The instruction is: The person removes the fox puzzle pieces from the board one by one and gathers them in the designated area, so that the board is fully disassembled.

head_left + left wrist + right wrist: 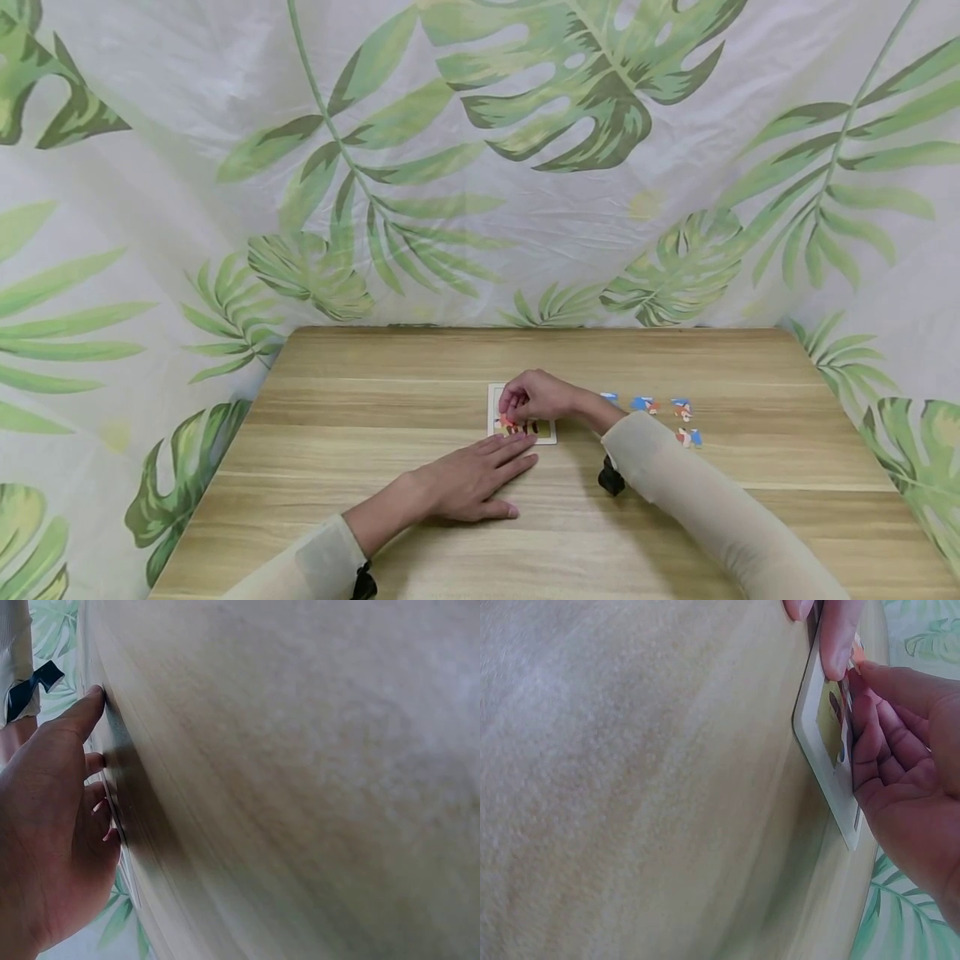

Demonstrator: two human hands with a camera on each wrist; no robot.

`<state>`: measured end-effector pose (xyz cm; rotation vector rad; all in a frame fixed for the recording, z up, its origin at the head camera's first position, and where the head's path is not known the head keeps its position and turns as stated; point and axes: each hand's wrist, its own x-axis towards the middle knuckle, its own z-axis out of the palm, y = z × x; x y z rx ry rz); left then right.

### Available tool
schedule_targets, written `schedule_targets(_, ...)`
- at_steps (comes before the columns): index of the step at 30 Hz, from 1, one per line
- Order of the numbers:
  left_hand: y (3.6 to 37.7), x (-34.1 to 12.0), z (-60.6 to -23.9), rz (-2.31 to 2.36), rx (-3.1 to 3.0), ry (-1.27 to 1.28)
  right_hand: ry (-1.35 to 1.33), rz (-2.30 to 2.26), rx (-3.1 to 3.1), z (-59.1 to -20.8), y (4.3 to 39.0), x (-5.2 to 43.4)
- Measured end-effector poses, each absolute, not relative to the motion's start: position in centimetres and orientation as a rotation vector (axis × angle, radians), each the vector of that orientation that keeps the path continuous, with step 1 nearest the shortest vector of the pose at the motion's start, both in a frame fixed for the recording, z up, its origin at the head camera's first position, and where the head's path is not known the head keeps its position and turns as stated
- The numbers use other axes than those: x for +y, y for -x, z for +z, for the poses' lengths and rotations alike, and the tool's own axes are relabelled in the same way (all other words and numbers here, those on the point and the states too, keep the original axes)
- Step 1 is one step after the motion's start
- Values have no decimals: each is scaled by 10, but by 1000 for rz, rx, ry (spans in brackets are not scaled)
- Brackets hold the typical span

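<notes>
A small white-framed jigsaw puzzle board [491,404] lies on the table, with a colourful picture partly filled in and much of it covered by the hands. My right hand [538,395] is over the board, thumb and fingers pinching an orange-red puzzle piece [859,654] at the picture's surface. Flat and with fingers extended, my left hand [468,479] rests at the board's near edge. Its fingertips [837,666] overlap the lower part of the picture in the right wrist view. The left wrist view shows the left hand [60,817] low along the tabletop.
To the right of the board lie several loose blue, white and orange puzzle pieces [682,408], one partly behind the right forearm. The wooden table [360,400] ends at the back against a leaf-patterned cloth [420,208]. Dark straps [611,477] hang at the cuffs.
</notes>
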<state>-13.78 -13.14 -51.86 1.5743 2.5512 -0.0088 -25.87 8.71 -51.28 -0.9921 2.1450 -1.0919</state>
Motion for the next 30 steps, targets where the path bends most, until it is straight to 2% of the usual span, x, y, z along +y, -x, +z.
schedule_targets(30,136,-130,-518,5,2551,-1560,798,-1302,2059,-515,258,90)
